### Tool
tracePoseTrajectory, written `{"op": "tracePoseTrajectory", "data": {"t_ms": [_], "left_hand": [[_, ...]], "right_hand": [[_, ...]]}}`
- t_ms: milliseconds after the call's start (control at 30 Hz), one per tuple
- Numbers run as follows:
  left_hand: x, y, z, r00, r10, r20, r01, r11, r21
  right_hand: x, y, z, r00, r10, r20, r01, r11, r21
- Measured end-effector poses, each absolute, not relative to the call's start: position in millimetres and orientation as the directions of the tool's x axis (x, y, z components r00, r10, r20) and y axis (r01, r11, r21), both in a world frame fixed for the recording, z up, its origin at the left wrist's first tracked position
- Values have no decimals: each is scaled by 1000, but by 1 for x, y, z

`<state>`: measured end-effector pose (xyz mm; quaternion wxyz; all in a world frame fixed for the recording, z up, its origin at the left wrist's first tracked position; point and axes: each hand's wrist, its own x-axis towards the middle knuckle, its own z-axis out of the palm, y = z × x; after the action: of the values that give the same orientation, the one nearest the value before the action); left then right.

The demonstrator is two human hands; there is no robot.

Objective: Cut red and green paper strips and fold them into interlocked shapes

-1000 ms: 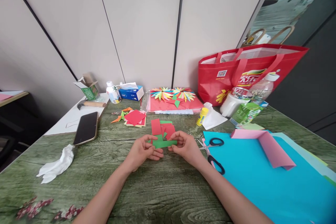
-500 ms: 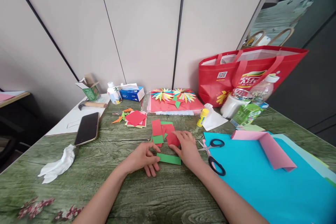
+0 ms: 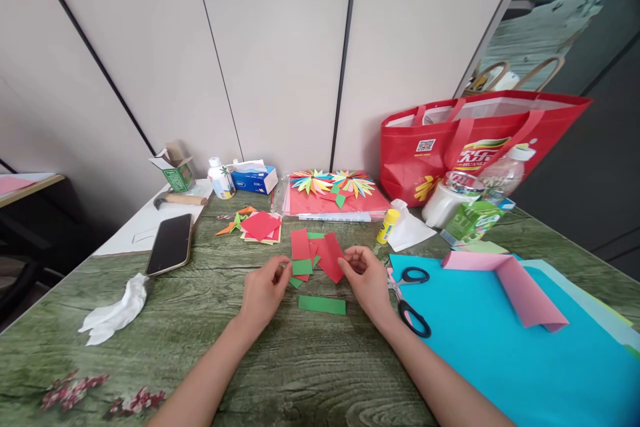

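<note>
Several small red and green paper pieces lie in a loose pile in front of me. My left hand point(image 3: 264, 288) is at the pile's left side, thumb and fingertips pressed together beside a green piece point(image 3: 302, 267); what is between them, if anything, is hidden. On the other side, my right hand point(image 3: 366, 279) pinches the edge of a red paper piece point(image 3: 330, 257), which is slightly tilted. A red strip point(image 3: 301, 244) lies just above the green piece. Closer to me, a separate green paper strip point(image 3: 322, 305) rests flat on the table between my forearms.
Scissors point(image 3: 414, 326) lie open at right on blue paper point(image 3: 450, 340), near folded pink paper point(image 3: 530, 293). A yellow glue stick point(image 3: 388, 226) stands behind. Cut papers point(image 3: 261, 225), a phone point(image 3: 171, 244) and crumpled tissue point(image 3: 115, 310) are at left; a red bag point(image 3: 407, 160) stands back right.
My left hand has moved up and away from the green strip to the pile's left edge. My right hand has shifted right, uncovering more of the red piece. The view has shifted slightly.
</note>
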<state>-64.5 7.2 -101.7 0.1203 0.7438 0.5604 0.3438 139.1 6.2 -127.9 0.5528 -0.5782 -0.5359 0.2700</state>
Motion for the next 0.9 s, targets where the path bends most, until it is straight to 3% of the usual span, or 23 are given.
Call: {"op": "tracePoseTrajectory", "data": {"t_ms": [133,267,367,500,633,800,900], "left_hand": [[-75,15,-98,-77,825,560,815,-272,512],[-86,25,-95,5,748,663,900,-292,324],[-87,28,-98,71,769,636,906,-316,282],[-85,28,-99,32,807,589,925,-247,289],[-86,29,-98,6,837,548,931,-205,303],[-86,30,-92,59,890,453,961,-173,216],[-104,41,-79,12,881,473,977,-112,184]], "right_hand": [[137,6,-128,284,914,291,339,188,-922],[134,6,-130,223,936,273,411,163,-897],[135,9,-134,274,931,242,317,150,-937],[138,15,-141,345,921,181,184,123,-975],[137,17,-142,323,932,163,129,127,-983],[130,15,-138,254,957,141,35,137,-990],[129,14,-138,240,961,138,16,138,-990]]}}
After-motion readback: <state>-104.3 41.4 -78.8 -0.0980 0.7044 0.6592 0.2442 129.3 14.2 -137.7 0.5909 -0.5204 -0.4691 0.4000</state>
